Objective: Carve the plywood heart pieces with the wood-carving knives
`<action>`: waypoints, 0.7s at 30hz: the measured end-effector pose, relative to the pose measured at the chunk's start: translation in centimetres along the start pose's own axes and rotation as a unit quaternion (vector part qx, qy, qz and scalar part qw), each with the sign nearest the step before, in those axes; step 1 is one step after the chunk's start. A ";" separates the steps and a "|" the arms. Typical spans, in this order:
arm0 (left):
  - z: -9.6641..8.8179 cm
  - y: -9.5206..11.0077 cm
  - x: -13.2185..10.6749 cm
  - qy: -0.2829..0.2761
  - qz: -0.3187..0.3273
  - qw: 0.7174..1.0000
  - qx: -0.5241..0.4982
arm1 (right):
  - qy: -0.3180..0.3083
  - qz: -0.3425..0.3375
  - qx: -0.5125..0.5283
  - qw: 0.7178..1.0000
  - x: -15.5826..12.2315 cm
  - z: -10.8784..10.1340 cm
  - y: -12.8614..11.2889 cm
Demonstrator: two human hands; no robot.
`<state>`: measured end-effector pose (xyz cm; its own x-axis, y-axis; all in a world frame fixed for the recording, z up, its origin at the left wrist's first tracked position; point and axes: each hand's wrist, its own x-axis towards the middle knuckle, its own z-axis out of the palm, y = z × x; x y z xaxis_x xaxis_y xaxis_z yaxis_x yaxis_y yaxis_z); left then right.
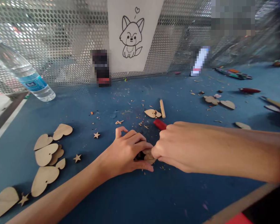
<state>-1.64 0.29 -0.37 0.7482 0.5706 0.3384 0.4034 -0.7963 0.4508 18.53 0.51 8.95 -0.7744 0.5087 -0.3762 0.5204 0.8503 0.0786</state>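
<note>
My left hand (128, 152) rests on the blue tabletop (135, 196) with its fingers curled round a small wooden heart piece (149, 156), pinning it down. My right hand (175, 146) is closed in a fist round a red crayon (160, 124), whose blunt end sticks out above the knuckles; its tip is hidden against the wooden piece. The two hands touch at the fingertips.
Several wooden hearts (46, 154) and small stars (77, 158) lie at the left. More hearts (151, 113) and a wooden stick (162, 108) lie just beyond the hands, others (227, 104) at the right with crayons (249, 90). A water bottle (23, 73) leans against the perforated metal wall (67, 43), beside a fox drawing (132, 35).
</note>
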 end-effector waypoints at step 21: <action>-0.6 0.2 0.8 -0.028 0.015 0.999 0.002 | 0.090 0.016 0.117 0.989 -3.5 3.3 -0.1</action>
<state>-1.28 0.70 0.48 0.7879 0.5352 0.3044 0.3835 -0.8134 0.4375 22.38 -1.76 7.26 -0.7971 0.5683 -0.2040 0.5980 0.7899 -0.1360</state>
